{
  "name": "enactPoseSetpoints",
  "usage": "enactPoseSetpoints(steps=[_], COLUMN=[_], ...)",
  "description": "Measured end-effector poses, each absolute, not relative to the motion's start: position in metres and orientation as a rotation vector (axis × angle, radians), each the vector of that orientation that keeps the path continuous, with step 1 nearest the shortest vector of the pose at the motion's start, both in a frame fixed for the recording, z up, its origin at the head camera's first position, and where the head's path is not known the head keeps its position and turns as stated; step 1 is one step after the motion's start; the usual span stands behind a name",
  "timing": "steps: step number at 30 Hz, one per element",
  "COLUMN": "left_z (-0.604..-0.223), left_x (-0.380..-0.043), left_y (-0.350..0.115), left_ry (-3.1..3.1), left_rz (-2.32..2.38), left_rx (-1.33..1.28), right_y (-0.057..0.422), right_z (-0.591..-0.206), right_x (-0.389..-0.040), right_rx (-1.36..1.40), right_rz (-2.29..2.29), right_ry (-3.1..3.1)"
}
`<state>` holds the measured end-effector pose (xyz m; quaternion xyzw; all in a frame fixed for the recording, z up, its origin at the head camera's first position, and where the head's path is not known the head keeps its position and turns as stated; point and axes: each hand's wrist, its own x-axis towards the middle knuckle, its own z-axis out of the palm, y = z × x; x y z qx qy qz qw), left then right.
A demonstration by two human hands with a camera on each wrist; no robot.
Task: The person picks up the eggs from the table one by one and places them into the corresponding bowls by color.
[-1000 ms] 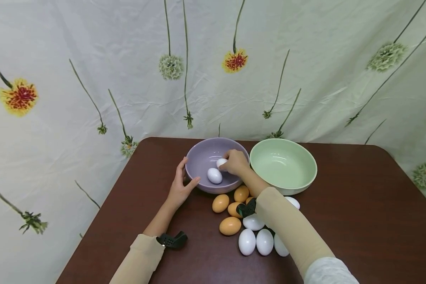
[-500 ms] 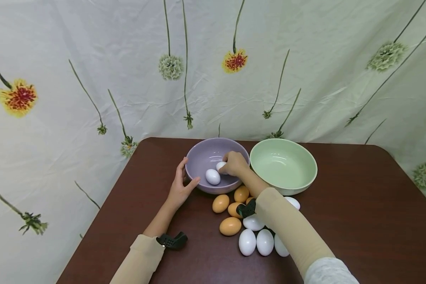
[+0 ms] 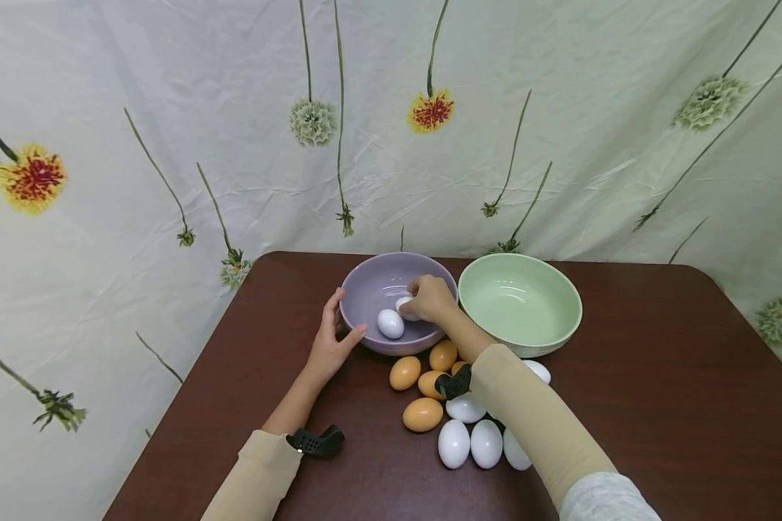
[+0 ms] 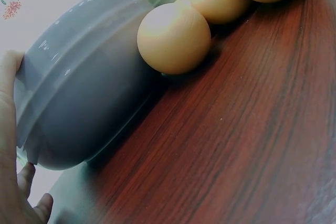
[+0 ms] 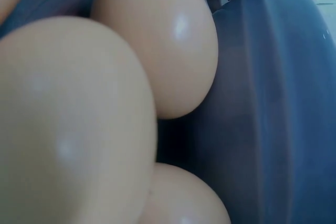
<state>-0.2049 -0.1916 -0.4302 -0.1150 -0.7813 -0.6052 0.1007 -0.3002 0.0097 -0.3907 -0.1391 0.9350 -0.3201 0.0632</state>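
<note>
A purple bowl [image 3: 368,282] stands toward the back of the table. My left hand [image 3: 329,351] holds it at its left side, thumb at the near rim and fingers spread along the outer wall. Inside the bowl, my right hand [image 3: 433,299] pinches a white egg [image 3: 402,305], partly covered by the fingers. Another white egg [image 3: 390,323] lies in the bowl just left of it. In the left wrist view, the bowl's outer wall [image 4: 89,87] rises beside brown eggs [image 4: 173,38]. Brown eggs [image 5: 163,40] fill much of the right wrist view, close to the bowl.
A green bowl [image 3: 518,307] stands right beside the purple one. Several brown eggs [image 3: 422,414] lie in front of the purple bowl, and several white eggs [image 3: 454,443] are nearer, partly under the right forearm. A patterned cloth [image 3: 391,181] hangs behind the table.
The loose white egg in the purple bowl has shifted slightly left and nearer. The pinched egg has moved a little left within the bowl. My left hand stays at the rim.
</note>
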Motion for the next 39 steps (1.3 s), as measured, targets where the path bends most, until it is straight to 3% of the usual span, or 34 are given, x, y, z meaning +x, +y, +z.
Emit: enactPoseSetpoints(steps=[16,29,39], left_z=[-0.433,-0.433,-0.431], left_x=[-0.207,-0.206,-0.206], left_y=[-0.191,-0.193,-0.191], left_ry=[-2.323,-2.329,-2.337], left_rz=[-1.779,-1.756,-1.765], left_rx=[-0.319,-0.300,-0.301], right_y=[0.023,0.046,0.067], right_z=[-0.390,-0.380,-0.379], right_x=[-0.296,-0.284,-0.271], right_rx=[-0.495,-0.597,-0.526], right_rz=[-1.680,-1.754,-1.829], right_ry=[2.609,2.515,2.459])
